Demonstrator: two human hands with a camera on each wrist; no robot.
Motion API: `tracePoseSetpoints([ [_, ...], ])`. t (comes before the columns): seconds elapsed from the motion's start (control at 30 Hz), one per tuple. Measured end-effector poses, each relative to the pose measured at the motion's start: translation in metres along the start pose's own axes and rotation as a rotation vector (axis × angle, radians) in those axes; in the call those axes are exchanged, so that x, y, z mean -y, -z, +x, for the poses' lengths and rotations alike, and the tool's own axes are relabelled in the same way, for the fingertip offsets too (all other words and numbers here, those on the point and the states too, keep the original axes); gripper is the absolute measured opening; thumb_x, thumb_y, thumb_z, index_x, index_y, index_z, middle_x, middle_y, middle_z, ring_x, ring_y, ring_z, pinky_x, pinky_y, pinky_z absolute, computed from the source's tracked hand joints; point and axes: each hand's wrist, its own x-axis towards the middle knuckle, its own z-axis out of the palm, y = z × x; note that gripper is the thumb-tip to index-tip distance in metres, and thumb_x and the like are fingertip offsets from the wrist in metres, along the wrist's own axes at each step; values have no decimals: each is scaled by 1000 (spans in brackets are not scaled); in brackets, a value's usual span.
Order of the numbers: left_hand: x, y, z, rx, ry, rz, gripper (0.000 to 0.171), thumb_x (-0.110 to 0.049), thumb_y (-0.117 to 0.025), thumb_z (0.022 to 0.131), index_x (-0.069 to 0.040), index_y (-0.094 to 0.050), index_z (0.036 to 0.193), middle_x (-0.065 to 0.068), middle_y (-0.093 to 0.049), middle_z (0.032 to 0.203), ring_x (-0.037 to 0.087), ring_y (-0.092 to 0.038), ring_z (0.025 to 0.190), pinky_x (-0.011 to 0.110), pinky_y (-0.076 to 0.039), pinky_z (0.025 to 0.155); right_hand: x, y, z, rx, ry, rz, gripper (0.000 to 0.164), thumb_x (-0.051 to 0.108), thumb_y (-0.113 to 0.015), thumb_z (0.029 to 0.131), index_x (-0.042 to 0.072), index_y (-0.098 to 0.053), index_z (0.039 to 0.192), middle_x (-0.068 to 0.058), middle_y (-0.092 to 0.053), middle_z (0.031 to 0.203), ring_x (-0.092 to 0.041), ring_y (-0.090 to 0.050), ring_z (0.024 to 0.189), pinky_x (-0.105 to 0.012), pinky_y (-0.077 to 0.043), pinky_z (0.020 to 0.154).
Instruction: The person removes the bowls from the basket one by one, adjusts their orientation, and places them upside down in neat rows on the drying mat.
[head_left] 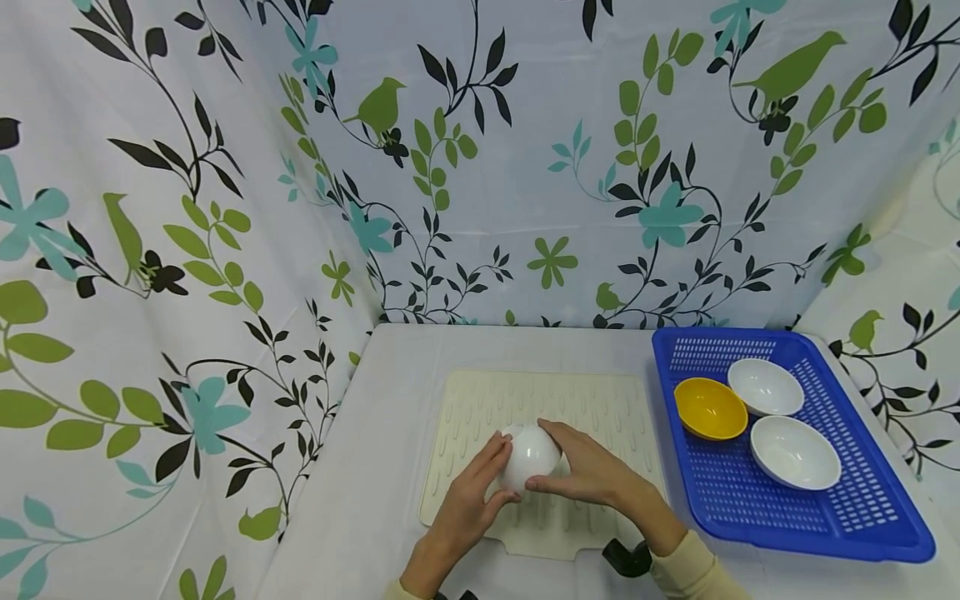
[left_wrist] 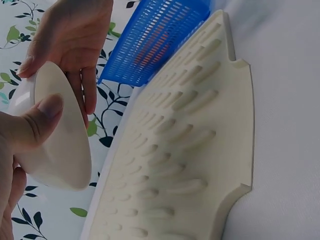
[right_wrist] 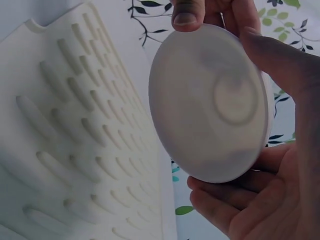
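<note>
A white bowl point(head_left: 532, 457) is turned over, its rounded outside toward the head camera and its hollow side facing the cream ridged mat point(head_left: 555, 396). From the left, my left hand point(head_left: 470, 502) grips it; in the left wrist view the left thumb point(left_wrist: 42, 117) lies over the rim. My right hand point(head_left: 596, 468) holds the opposite side between thumb and fingers. The hollow inside of the bowl point(right_wrist: 200, 115) shows in the right wrist view, with the bowl held above the mat's level.
To the right stands a blue perforated basket point(head_left: 712, 510). It holds a yellow bowl point(head_left: 710, 409), a white bowl point(head_left: 765, 387) at the back and another white bowl point(head_left: 795, 452) nearer. A leaf-patterned curtain point(head_left: 555, 208) hangs behind the white table point(head_left: 352, 467).
</note>
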Motion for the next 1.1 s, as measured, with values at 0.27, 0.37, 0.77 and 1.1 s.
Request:
tracePoseSetpoints([
  [0.27,8,-3,-6,-6,172,-87,85,-24,-78,70,3,-38,140,21,-42,143,33,-45,131,23,-46,103,-9,-9,10,-33,17,48,94,67,-66,71,17,-34,145,-2,-44,143,-20,-52,121,-41,-57,89],
  [0.37,13,-4,-8,34,358,-231,88,-24,-77,71,0,-33,143,20,-41,144,31,-48,129,26,-50,98,-12,-14,17,-51,42,58,97,67,-68,69,17,-34,145,-3,-45,142,-20,-53,120,-41,-56,88],
  [0.77,36,3,-3,27,621,-383,85,-11,-78,71,7,-33,141,26,-38,144,38,-44,129,37,-46,100,-25,-39,54,-28,141,73,100,65,-67,72,10,-28,147,-7,-38,147,-23,-45,131,-43,-49,101],
  [1.1,92,-11,-1,46,660,-295,89,-16,-79,70,-3,-32,145,16,-36,149,29,-41,134,29,-43,105,-35,-45,104,-6,160,46,100,49,-78,68,2,-31,143,-13,-45,140,-27,-49,125,-44,-48,100],
])
